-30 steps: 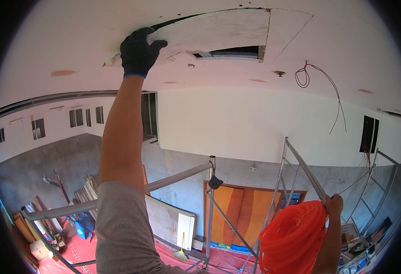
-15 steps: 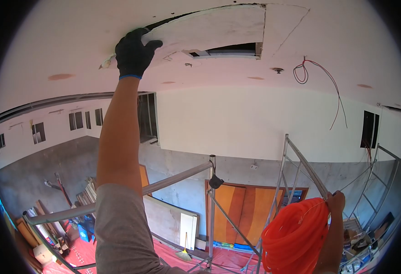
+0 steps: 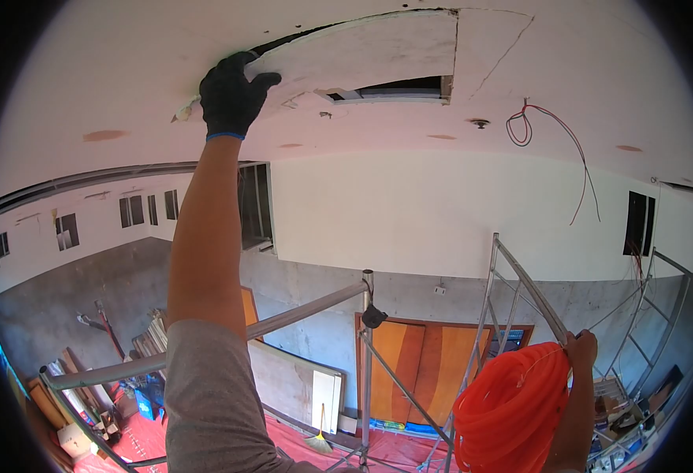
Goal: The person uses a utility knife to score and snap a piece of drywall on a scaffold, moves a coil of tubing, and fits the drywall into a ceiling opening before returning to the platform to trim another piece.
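My left hand (image 3: 234, 93), in a black glove with a blue cuff, is raised to the ceiling at the left end of a cut ceiling board (image 3: 370, 51). The fingers reach over the board's edge into the dark gap, and the thumb lies beneath it. The board tilts in its opening, with a gap along its far side. Low on the right, my bare right hand (image 3: 581, 349) is closed at the near end of a metal scaffold rail (image 3: 532, 288). A thick coil of orange tubing (image 3: 508, 410) hangs against that hand and forearm, partly covering the rail.
A rectangular ceiling hole (image 3: 394, 88) lies beside the board. Red and black wires (image 3: 520, 126) dangle from the ceiling. Another scaffold rail (image 3: 307, 309) crosses at left. Below are orange doors (image 3: 421, 366), a broom (image 3: 320, 441), leaning boards and red floor sheeting (image 3: 283, 433).
The view has shifted very slightly. Both hands keep their places, and the ceiling board shows no clear movement.
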### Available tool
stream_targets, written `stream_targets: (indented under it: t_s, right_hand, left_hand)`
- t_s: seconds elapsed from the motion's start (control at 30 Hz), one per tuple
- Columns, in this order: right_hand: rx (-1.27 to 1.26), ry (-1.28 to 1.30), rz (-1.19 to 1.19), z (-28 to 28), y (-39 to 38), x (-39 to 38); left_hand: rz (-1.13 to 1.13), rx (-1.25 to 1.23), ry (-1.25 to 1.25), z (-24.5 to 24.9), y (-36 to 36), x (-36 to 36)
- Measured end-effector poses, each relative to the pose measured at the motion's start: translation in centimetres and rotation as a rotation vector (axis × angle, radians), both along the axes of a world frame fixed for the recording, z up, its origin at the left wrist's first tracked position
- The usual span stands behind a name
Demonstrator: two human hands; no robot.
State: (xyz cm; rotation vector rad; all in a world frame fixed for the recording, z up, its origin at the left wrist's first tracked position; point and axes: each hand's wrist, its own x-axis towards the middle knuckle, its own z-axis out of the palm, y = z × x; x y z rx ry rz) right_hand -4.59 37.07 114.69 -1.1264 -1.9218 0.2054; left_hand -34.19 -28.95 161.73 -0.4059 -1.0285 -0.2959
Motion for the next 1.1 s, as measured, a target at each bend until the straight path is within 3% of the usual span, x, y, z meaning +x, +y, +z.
stream_targets:
  t_s: [0.67,1.1]
  right_hand:
    - [-0.009,0.014,0.011,-0.3,0.6,-0.1]
    - [0.003,0.016,-0.02,-0.2,0.0,-0.3]
  left_hand:
    - [0.025,0.013,0.031,-0.1,0.1,0.1]
    - [-0.133,0.031,0.003,-0.4,0.5,1.1]
